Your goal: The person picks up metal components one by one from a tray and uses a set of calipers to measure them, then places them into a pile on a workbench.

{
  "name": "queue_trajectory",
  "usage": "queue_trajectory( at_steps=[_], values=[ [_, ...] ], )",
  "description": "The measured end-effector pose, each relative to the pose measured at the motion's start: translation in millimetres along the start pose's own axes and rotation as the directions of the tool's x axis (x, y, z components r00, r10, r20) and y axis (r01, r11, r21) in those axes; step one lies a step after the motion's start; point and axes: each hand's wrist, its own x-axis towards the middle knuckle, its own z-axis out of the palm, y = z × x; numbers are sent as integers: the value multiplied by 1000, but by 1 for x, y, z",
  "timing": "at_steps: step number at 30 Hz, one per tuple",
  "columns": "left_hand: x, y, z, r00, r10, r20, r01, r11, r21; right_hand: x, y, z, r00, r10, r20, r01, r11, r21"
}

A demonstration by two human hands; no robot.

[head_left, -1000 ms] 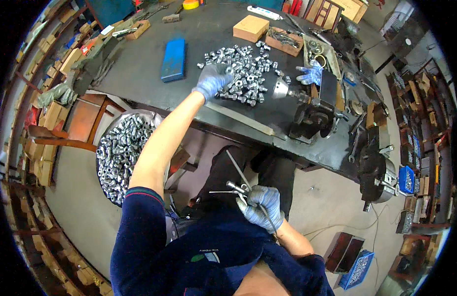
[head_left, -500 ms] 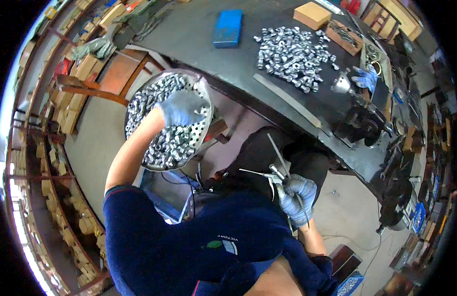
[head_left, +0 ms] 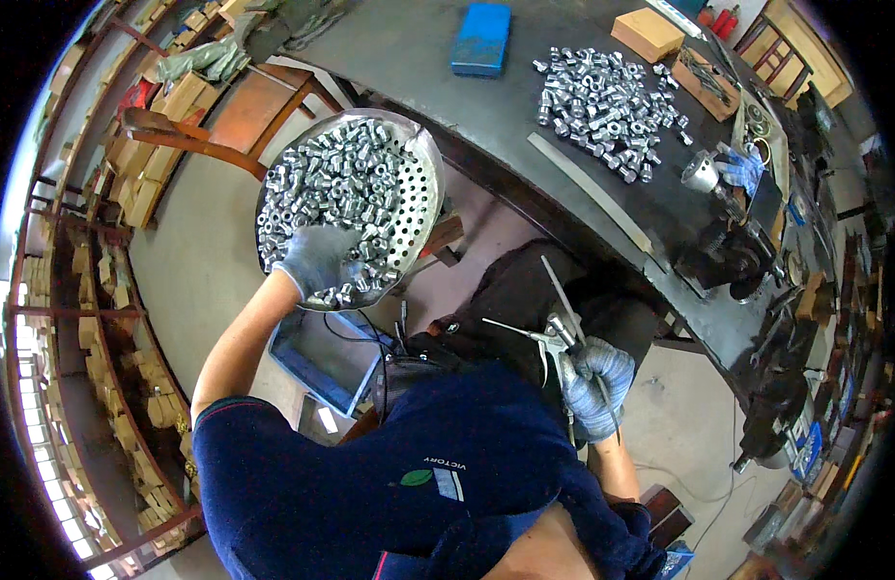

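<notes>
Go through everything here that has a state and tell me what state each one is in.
left hand: gloved, resting in the nuts, grip unclear
perforated metal pan: heaped with metal nuts, tilted
right hand: gloved, closed on a metal air tool
metal air tool: held, nozzle pointing up
nuts on the bench: loose, spread in a pile
blue box: closed, lying flat

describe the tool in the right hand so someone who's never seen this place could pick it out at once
Start at the long dark workbench across the top, then drop to the person's lap below its front edge. There the gloved right hand grips a slim silvery metal tool. Unlike the heaps of small shiny nuts around, it is one long piece with thin rods sticking up and to the left.
</notes>
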Motion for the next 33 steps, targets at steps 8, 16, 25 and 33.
queue_trajectory(
  at_steps=[8,16,25,33],
  values=[
    [3,16,36,965,-237,-113,214,958,-189,1,-1,3,999,-43,10,43,998,-44],
    [11,30,-4,980,-172,-99,-74,147,-986,3,-2,2,997,-34,67,38,998,-56],
    [49,104,-16,978,116,-175,-145,-226,-963,5,0,-2,997,9,71,-6,999,-38],
    [73,134,-6,943,212,-258,-253,-49,-966,10,18,-1,999,-39,26,39,999,-13]
  ],
)
